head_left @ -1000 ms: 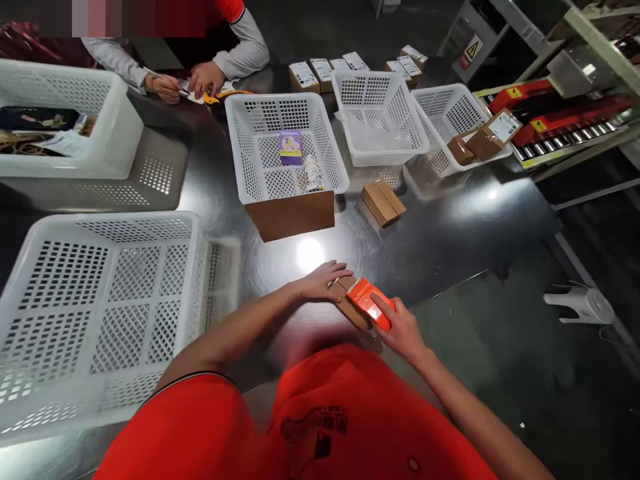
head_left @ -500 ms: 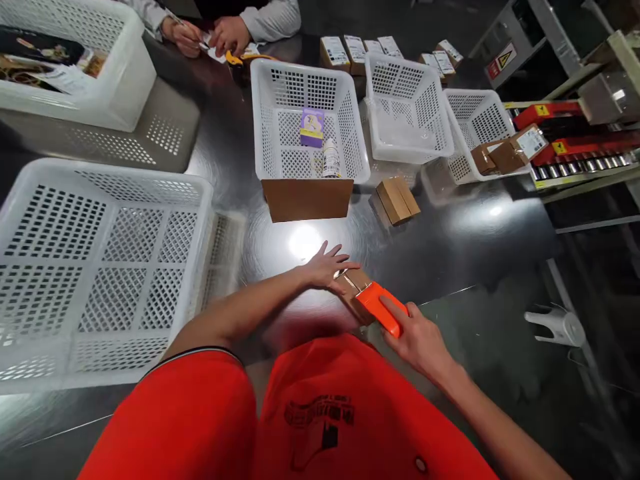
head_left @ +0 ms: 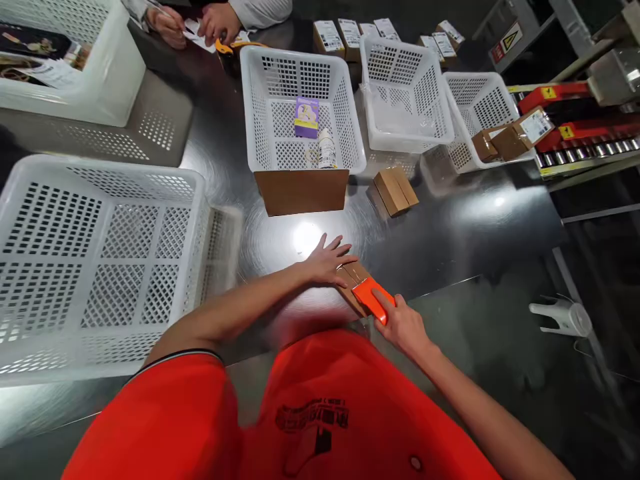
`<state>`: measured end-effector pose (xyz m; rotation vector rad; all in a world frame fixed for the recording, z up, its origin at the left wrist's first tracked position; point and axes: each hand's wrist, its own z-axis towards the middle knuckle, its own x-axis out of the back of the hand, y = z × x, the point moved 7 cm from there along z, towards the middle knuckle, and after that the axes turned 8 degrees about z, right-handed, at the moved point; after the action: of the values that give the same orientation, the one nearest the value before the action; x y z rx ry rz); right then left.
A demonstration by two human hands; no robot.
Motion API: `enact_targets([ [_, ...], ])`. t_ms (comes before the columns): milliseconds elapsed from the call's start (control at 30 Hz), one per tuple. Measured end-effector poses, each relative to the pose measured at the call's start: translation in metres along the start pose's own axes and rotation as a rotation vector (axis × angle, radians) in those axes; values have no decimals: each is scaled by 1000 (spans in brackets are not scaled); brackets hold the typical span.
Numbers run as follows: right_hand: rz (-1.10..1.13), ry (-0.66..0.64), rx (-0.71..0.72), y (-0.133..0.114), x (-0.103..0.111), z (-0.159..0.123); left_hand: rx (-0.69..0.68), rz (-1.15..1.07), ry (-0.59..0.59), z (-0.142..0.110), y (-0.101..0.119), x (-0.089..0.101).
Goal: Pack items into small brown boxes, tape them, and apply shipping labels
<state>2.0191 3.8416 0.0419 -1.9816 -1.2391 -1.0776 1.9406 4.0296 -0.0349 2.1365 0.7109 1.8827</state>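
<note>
On the steel table in front of me lies a small brown cardboard box (head_left: 357, 271), angled away from my body. My left hand (head_left: 326, 263) rests on its far-left end, fingers spread, pressing rather than wrapping it. My right hand (head_left: 404, 328) grips an orange tape dispenser (head_left: 374, 299), with the index finger stretched along its top. The dispenser's front end touches the box top near the middle. Shiny clear tape seems to show along the box's seam. Part of the box is hidden under the dispenser and my left hand.
Ahead stands a white basket (head_left: 304, 60) with a purple box (head_left: 307, 117) and a white bottle (head_left: 327, 149); a cardboard panel (head_left: 301, 193) is at its front. Brown boxes (head_left: 395, 191) sit to the right. A large white basket (head_left: 120, 230) stands left. Across the table, another person's hands (head_left: 218, 24) hold paper.
The orange dispenser and my right hand have shifted slightly left and up along the box. My left hand stays on the box end. The whole view has tilted a little.
</note>
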Motion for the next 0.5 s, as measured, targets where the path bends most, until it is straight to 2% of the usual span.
enact_targets([
  [67,10,5,1,-3,1,3,158,-71,55,2,5,-4],
  [133,24,12,3,-3,1,4,243,-92,133,5,13,-11],
  [233,66,31,21,10,-8,-12,175,-2,178,12,30,-23],
  [300,92,25,38,29,-23,-39,132,53,165,15,35,-28],
  [400,95,-41,-9,63,-59,-85,131,77,138,17,34,-31],
  [467,111,-92,-75,75,-82,-99,146,64,124,18,33,-32],
  [500,136,-113,-104,75,-92,-97,161,50,120,18,33,-33],
])
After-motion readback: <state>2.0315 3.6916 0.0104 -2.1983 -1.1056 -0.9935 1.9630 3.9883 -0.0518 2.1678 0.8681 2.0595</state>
